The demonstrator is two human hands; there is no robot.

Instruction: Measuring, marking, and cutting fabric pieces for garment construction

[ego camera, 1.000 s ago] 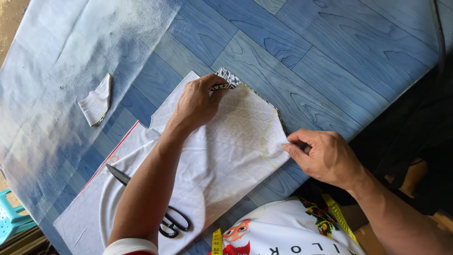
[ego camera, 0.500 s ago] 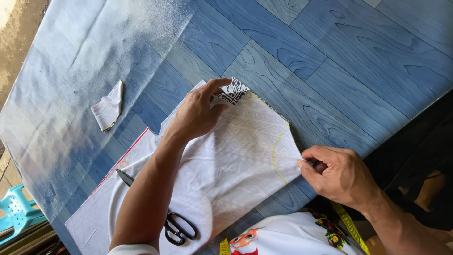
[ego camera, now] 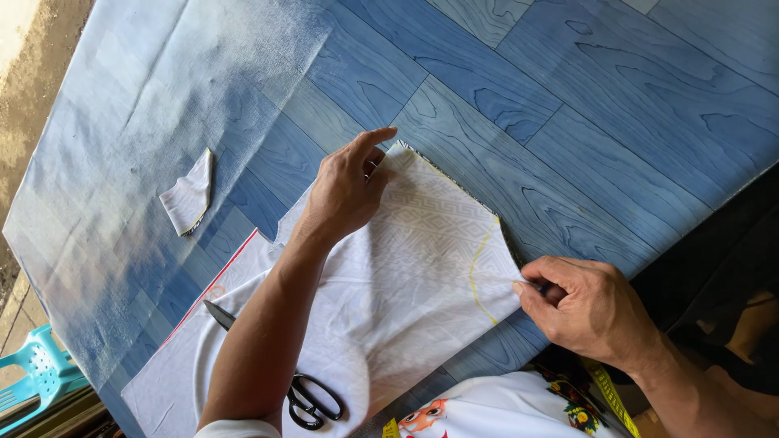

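Since the earlier frame, the patterned corner that stood folded up under the left hand (ego camera: 345,193) has been laid flat, and the right hand (ego camera: 586,307) sits at the cloth's near corner as before. Seen from the head camera, the left hand rests palm-down on the far corner of the white cloth (ego camera: 406,284), fingers loosely together with the index finger stretched out past the edge. The right hand pinches the cloth's right corner between thumb and fingers, beside a curved yellow line marked on the fabric. The cloth lies spread on a blue wood-grain table (ego camera: 568,105). Black-handled scissors (ego camera: 304,397) lie on the cloth under the left forearm. A small white scrap (ego camera: 188,195) lies apart to the left. A teal plastic chair (ego camera: 36,373) shows at the lower left edge.
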